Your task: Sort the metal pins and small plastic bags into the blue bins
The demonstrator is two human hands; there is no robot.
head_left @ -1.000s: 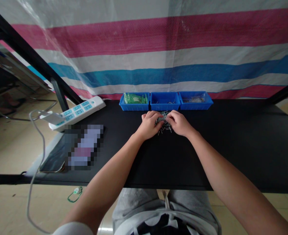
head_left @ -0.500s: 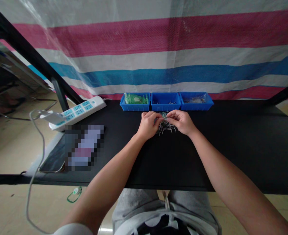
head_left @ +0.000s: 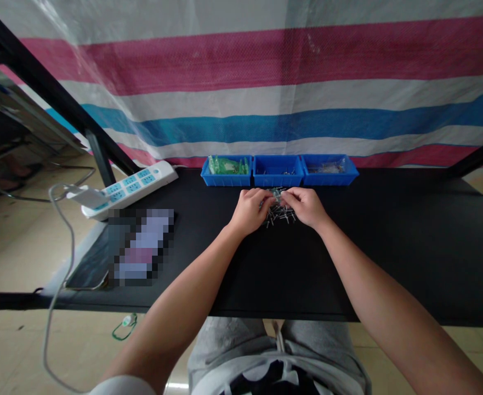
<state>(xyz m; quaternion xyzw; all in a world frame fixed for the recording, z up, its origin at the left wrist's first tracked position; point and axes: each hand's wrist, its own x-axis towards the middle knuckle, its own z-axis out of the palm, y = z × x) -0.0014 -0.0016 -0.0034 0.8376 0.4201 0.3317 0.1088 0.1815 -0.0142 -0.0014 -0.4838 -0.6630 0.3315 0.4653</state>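
Pinching one small part (head_left: 277,198) betw. left hand (head_left: 250,211) & right hand (head_left: 306,207), both grips closed, above pin pile (head_left: 281,215).

Matt black table (head_left: 389,241); glossy blue plastic bins (head_left: 277,178); shiny metal pins (head_left: 281,215).

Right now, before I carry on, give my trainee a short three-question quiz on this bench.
1. True or false: the left hand and the right hand meet above a loose pile of small metal fasteners.
2. In the row of blue plastic bins, which one holds the green packets? A left, B middle, C right.
3. What lies on the black table to the left of the bins?
Key: 1 true; 2 A; 3 the white plastic power strip.
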